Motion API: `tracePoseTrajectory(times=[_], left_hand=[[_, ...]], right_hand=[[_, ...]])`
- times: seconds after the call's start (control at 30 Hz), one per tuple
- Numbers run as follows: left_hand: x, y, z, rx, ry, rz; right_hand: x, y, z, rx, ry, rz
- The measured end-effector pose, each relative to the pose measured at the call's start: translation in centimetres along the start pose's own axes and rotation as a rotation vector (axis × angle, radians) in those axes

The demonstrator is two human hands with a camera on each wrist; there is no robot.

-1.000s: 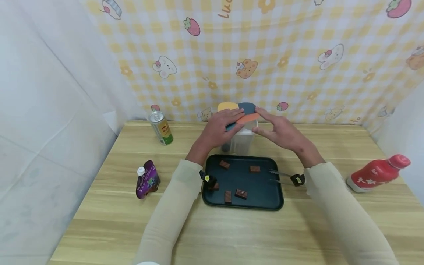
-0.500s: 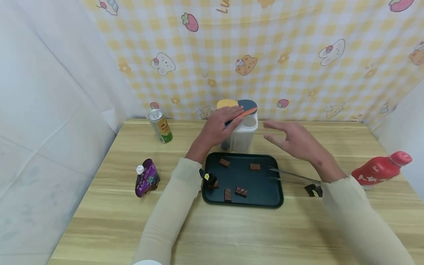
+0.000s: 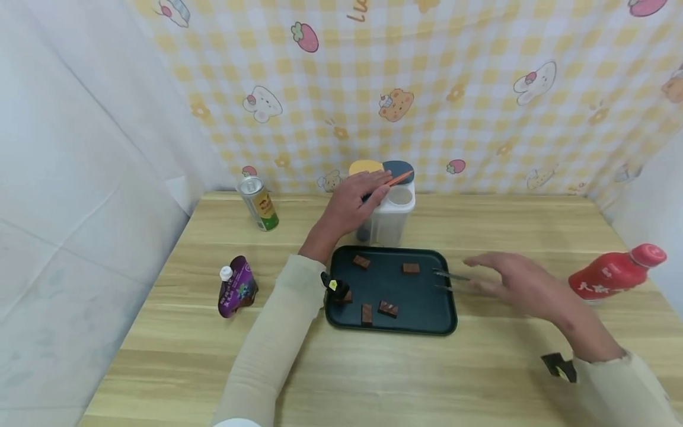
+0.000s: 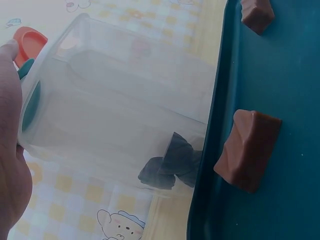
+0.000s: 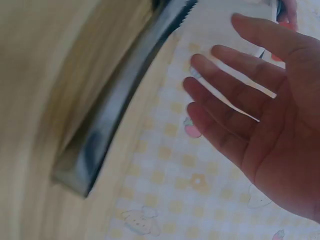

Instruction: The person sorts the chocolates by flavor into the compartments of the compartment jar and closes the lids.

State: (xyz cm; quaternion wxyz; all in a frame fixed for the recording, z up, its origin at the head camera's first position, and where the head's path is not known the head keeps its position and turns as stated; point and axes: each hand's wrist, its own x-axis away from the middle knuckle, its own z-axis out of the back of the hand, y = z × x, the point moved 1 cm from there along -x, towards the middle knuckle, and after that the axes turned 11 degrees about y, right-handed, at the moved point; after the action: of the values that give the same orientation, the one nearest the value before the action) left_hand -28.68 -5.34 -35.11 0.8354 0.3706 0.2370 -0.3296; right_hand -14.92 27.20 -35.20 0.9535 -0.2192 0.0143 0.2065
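My left hand (image 3: 349, 201) rests across the top of a clear plastic storage container (image 3: 389, 228), its fingers extended beside a raised orange lid flap (image 3: 401, 178). Below that flap, one round opening of the container is uncovered. Dark pieces (image 4: 172, 162) lie inside the container in the left wrist view. Fingers spread and holding nothing, my right hand (image 3: 525, 287) hovers over metal tongs (image 5: 120, 90). The tongs' tips reach over the right edge of a dark tray (image 3: 395, 290), while the hand hides their rear part in the head view. Several chocolate pieces (image 4: 248, 150) lie on the tray.
A can (image 3: 259, 203) stands at the back left, with a purple spouted pouch (image 3: 238, 287) lying in front of it. To the far right is a red bottle (image 3: 613, 273). A checked cloth (image 3: 341, 71) hangs behind the wooden table (image 3: 405, 379).
My right hand has left the container and moved right and toward me, over the tongs. The orange flap has tipped up, exposing the opening. My left hand stays on the container.
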Motion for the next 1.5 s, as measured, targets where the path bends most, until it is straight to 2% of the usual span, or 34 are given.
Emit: tracePoseTrajectory(times=[0.2,0.5,0.9,1.0,1.27,1.5], left_hand=[[0.0,0.1,-0.1,0.008,0.005,0.014],[-0.1,0.2,-0.1,-0.011,0.003,0.005],[0.0,0.0,-0.1,-0.013,0.009,0.021],[0.0,0.1,-0.2,-0.015,0.007,0.019],[0.0,0.1,-0.3,-0.011,0.013,0.016],[0.0,0.2,-0.3,-0.019,0.013,0.023]], right_hand=[[2.1,2.1,-1.0,-0.011,-0.019,-0.018],[2.9,3.9,-2.2,-0.017,0.002,0.031],[2.5,4.4,-2.8,0.000,0.037,0.079],[2.5,4.4,-2.8,0.012,0.036,0.070],[2.7,4.2,-2.4,-0.022,0.063,0.072],[1.9,3.4,-1.7,-0.026,0.113,0.086]])
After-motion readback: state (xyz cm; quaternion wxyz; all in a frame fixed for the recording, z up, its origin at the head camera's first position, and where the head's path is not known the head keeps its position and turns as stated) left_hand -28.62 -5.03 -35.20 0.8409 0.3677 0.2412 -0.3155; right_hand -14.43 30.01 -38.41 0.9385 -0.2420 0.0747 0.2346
